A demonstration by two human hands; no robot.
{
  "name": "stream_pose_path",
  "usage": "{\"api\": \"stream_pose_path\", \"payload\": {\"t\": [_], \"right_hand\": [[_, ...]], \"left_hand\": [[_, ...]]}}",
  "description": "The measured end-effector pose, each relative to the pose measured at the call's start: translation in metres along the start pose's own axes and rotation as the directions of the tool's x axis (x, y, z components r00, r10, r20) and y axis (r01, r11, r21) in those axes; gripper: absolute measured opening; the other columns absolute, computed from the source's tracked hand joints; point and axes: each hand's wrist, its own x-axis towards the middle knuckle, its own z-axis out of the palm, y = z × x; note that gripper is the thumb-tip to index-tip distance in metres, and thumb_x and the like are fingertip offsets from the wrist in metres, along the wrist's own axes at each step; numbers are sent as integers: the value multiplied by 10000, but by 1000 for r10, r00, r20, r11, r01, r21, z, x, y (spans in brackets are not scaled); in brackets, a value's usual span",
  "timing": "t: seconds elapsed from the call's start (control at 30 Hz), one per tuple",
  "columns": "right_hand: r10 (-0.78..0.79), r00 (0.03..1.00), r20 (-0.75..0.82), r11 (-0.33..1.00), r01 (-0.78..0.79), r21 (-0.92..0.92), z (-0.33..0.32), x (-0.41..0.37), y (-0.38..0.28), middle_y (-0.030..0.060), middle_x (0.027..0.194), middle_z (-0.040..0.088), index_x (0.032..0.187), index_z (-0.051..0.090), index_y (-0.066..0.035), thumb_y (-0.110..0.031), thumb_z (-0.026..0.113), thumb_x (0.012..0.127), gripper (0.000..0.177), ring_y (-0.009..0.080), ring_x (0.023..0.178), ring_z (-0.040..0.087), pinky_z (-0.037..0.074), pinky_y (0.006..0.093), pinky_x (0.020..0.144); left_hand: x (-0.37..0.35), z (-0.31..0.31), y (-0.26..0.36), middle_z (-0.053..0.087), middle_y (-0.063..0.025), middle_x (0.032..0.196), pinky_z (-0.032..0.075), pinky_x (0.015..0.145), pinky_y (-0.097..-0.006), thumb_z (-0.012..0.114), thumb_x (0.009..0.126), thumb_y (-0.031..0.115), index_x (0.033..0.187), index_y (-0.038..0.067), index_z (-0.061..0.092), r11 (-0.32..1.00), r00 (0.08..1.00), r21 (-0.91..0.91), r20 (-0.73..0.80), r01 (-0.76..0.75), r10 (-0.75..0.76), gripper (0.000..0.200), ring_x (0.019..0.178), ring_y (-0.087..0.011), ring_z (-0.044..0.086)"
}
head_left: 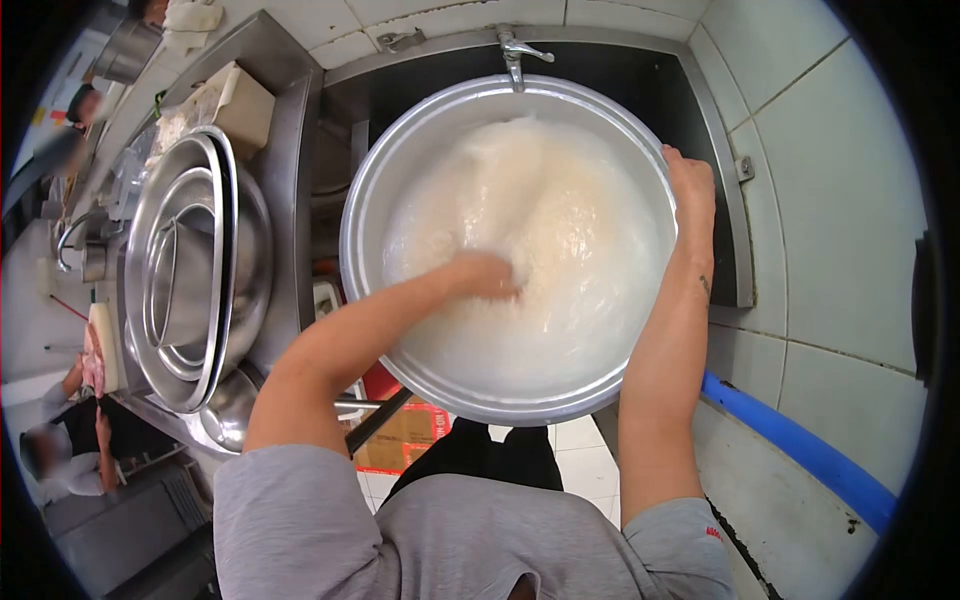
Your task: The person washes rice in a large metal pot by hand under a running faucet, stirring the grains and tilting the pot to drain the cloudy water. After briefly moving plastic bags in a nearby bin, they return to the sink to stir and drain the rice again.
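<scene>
A large round metal pot [362, 215] stands in the sink under a tap [515, 60]. Cloudy white water fills it, with a pale grainy heap like rice [545, 190] in the middle. My left hand [485, 275] reaches into the wet grains left of the pot's middle; its fingers are blurred and partly under the surface. At the pot's right side, my right hand [690, 180] is wrapped round the rim, fingers curled over the edge.
Nested steel bowls [232, 250] stand on the left counter beside a beige container [245, 115]. A blue pipe [800, 445] runs along the right wall. A cardboard box [400, 440] lies below. Another person [85, 440] is at the far left, near meat on a board.
</scene>
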Motion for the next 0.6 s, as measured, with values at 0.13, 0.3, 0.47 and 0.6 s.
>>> {"api": "stream_pose_path", "payload": {"t": [0.13,0.3,0.47,0.6], "right_hand": [[15,1000,1,999,-15,-44,-2,-2,-3,207,1007,612,954,646,-22,-454,534,719,504,352,982,568,413,399,856],[16,1000,3,999,-16,-42,0,1,0,208,1000,614,955,646,-22,-454,533,716,507,353,978,571,415,399,852],[-4,1000,-26,999,3,-33,2,2,2,211,981,619,937,651,-18,-452,534,710,504,350,959,580,419,394,842],[-18,1000,-4,1000,18,-22,-5,-10,-5,213,932,630,903,656,-8,-448,534,706,498,354,926,590,424,390,825]], "left_hand": [[-9,39,53,603,-229,785,448,726,-425,534,748,451,713,-49,623,969,964,-73,-142,-235,223,509,797,-368,586],[40,2,121,615,-188,843,390,849,-438,605,670,390,772,12,659,748,857,500,-22,-436,514,396,892,-322,573],[168,-43,67,622,-156,1017,343,963,-407,583,707,335,963,78,670,833,859,549,-391,-71,331,373,1044,-301,532],[131,-98,4,597,-115,1104,374,937,-388,611,686,355,1029,84,643,940,927,332,-371,78,54,438,1079,-252,528]]}}
